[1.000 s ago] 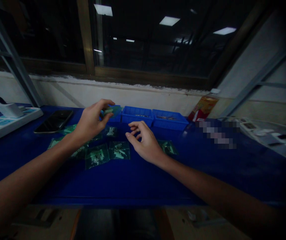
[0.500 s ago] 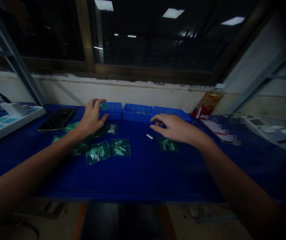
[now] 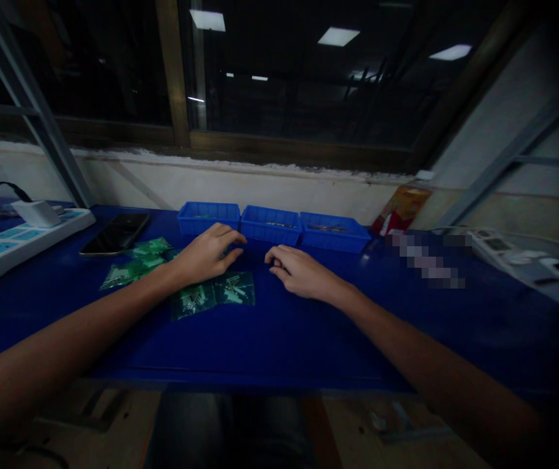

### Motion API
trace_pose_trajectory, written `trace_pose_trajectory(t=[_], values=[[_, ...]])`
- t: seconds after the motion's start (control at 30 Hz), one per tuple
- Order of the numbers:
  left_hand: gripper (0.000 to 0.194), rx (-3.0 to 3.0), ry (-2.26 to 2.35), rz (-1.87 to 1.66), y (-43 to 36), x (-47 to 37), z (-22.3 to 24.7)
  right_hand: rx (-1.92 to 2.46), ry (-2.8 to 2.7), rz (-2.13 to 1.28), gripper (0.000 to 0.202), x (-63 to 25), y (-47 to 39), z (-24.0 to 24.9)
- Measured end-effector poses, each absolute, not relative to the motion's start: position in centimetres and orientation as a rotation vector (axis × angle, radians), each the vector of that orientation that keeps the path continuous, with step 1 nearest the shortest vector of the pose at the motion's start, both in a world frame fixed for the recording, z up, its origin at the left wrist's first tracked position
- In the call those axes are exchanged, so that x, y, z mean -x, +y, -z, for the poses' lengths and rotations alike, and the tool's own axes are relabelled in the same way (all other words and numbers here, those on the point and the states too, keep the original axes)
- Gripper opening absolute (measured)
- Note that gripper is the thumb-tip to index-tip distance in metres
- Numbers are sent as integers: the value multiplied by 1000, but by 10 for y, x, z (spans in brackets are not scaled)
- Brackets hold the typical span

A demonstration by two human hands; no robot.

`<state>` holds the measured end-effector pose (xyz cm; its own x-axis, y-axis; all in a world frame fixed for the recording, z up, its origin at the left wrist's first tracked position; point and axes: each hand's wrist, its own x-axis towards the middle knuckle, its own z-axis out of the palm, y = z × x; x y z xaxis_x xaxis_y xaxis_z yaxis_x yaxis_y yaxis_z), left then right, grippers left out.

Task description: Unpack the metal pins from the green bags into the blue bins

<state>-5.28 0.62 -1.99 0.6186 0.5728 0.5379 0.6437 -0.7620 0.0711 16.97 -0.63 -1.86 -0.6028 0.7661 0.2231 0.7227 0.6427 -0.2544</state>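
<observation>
My left hand (image 3: 211, 255) hovers over the bags on the left, thumb and fingers apart, with nothing visible between them. To its right is my right hand (image 3: 301, 272), its fingers curled in and pressed together; whatever they may hold is hidden. Below my left hand lie a small clear bag of pale strips and pins (image 3: 234, 288) and another similar bag (image 3: 194, 299), partly covered by the hand. More green-tinted bags (image 3: 145, 254) lie in a loose pile beside my left wrist.
Three blue bins stand in a row at the back: the left bin (image 3: 208, 223), the middle bin (image 3: 270, 228) and the right bin (image 3: 333, 238) with thin parts. A phone (image 3: 116, 233) and a power strip (image 3: 30, 234) are at left. A packet (image 3: 401, 207) stands at right.
My left hand has come away from the left bin, toward me and right. My right hand has moved left, its fingers curling. The white piece and the bag near it no longer show.
</observation>
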Motion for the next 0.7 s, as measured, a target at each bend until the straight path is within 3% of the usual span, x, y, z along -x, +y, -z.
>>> trace_pose_trajectory(t=[0.3,0.57,0.7], values=[[21,2807,-981,858,-4,47,13,1040,-2153,-344,17,-149,-19,19],[29,2809,-1087,989,-17,38,10,905,-1685,-769,15,-142,-23,18],[23,2789,-1029,993,-17,38,11,890,-1635,-858,17,-143,-24,17]])
